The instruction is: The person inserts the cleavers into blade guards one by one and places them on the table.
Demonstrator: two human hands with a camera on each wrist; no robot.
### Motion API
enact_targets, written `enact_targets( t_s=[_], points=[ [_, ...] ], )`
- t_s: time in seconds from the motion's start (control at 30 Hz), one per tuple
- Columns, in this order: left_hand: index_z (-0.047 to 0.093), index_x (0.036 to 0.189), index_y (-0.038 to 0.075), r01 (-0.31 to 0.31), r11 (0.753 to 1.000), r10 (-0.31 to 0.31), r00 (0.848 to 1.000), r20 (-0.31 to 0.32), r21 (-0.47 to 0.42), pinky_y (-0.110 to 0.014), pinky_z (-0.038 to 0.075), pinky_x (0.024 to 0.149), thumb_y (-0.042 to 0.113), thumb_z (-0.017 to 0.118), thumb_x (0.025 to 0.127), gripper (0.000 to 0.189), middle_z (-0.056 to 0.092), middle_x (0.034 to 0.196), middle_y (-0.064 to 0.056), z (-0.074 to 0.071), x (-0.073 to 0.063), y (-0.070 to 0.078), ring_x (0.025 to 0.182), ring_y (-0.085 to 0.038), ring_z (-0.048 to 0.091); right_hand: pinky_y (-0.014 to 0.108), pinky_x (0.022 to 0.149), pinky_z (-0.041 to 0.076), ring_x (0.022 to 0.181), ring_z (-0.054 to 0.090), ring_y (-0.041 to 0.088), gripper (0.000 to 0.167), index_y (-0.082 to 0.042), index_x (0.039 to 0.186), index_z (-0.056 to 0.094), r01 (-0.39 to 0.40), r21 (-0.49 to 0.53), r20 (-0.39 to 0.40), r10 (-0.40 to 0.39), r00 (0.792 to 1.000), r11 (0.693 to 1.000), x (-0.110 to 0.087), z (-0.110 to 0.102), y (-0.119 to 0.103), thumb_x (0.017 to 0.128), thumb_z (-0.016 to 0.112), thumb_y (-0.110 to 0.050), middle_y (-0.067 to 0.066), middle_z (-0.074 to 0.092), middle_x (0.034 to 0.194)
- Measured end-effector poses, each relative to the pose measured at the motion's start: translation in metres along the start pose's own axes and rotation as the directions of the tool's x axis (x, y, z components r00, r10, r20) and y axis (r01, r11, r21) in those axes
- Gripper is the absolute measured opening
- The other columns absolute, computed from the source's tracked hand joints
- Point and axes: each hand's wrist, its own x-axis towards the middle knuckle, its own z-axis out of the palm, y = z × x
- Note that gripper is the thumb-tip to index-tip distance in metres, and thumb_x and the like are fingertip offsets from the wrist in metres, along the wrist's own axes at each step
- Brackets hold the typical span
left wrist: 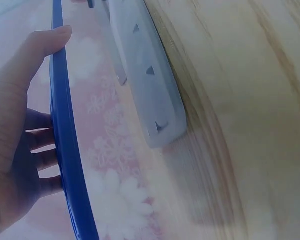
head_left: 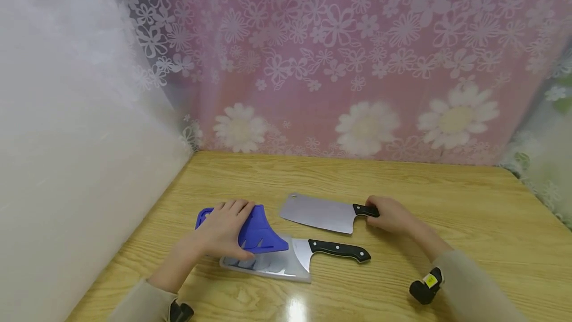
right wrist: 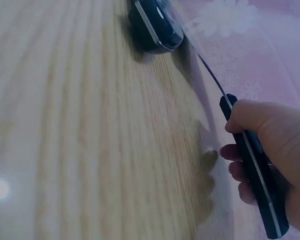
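Observation:
My left hand (head_left: pixel 223 230) grips a blue plastic knife sheath (head_left: pixel 259 235), its palm over the top and the thumb at the near edge. In the left wrist view the sheath shows edge-on, fingers behind it. My right hand (head_left: pixel 392 216) holds a wide-bladed cleaver (head_left: pixel 319 212) by its black riveted handle (right wrist: pixel 257 175); the bare blade points left, with a hole at its far corner. Nearer me lies a second cleaver (head_left: pixel 303 250) in a translucent white sheath (head_left: pixel 277 268), its black handle pointing right. The blue sheath overlaps this white one in the head view.
The things are on a light wood-grain table (head_left: pixel 447 202). A pink flowered curtain (head_left: pixel 304 88) hangs along the back edge, and a white sheet (head_left: pixel 89 138) borders the left side. A light reflection shows at the near edge.

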Motion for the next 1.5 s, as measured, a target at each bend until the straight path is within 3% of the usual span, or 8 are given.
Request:
enact_targets(
  t_s=[0.1,0.27,0.63,1.03,1.5],
  points=[
    [0.038,0.138,-0.002,-0.021,1.0,0.021,1.0,0.001,-0.005,-0.051,0.034,0.095,0.065,0.07,0.06,0.108,0.044,0.131,-0.015,-0.001,0.003,0.006,0.118,-0.032,0.042,0.032,0.059,0.041,0.066,0.05,0.013,0.024,-0.002,0.101,0.06,-0.01,-0.003,-0.022,0.01,1.0,1.0,-0.011,-0.004,-0.003,0.08,0.065,-0.014,0.001,0.06,0.081],
    [0.037,0.139,-0.001,-0.031,1.0,0.031,1.0,-0.002,0.003,-0.051,0.034,0.096,0.067,0.069,0.06,0.109,0.043,0.132,-0.014,-0.003,0.007,0.012,0.119,-0.031,0.041,0.037,0.063,0.046,0.075,0.058,0.016,0.03,-0.004,0.103,0.064,-0.01,-0.07,-0.098,0.003,0.995,0.998,-0.028,-0.011,-0.009,0.083,0.067,-0.026,0.005,0.065,0.089],
    [0.037,0.139,-0.001,-0.049,0.998,0.05,0.998,-0.023,0.047,-0.05,0.035,0.095,0.068,0.068,0.058,0.11,0.045,0.131,-0.014,-0.001,0.013,0.016,0.118,-0.031,0.042,0.026,0.053,0.04,0.065,0.051,0.009,0.033,-0.008,0.107,0.065,-0.025,-0.017,-0.22,0.02,0.975,1.0,-0.055,-0.026,-0.033,0.083,0.068,-0.031,0.004,0.066,0.092],
    [0.038,0.139,-0.001,-0.066,0.998,0.067,0.997,-0.03,0.023,-0.051,0.035,0.095,0.067,0.069,0.059,0.109,0.045,0.131,-0.014,0.001,0.013,0.018,0.118,-0.031,0.042,0.026,0.054,0.041,0.067,0.053,0.008,0.03,-0.01,0.103,0.067,0.036,-0.071,-0.278,-0.054,0.959,0.997,-0.058,-0.023,-0.038,0.081,0.07,-0.03,0.002,0.066,0.092],
    [0.039,0.138,0.0,-0.079,0.996,0.082,0.994,-0.068,0.044,-0.049,0.037,0.093,0.07,0.067,0.058,0.11,0.046,0.13,-0.013,0.002,0.012,0.017,0.116,-0.029,0.044,0.026,0.051,0.04,0.067,0.055,0.01,0.032,-0.007,0.105,0.066,0.03,-0.079,-0.29,-0.052,0.956,0.996,-0.061,-0.027,-0.043,0.081,0.07,-0.028,0.006,0.067,0.094]
  ],
)
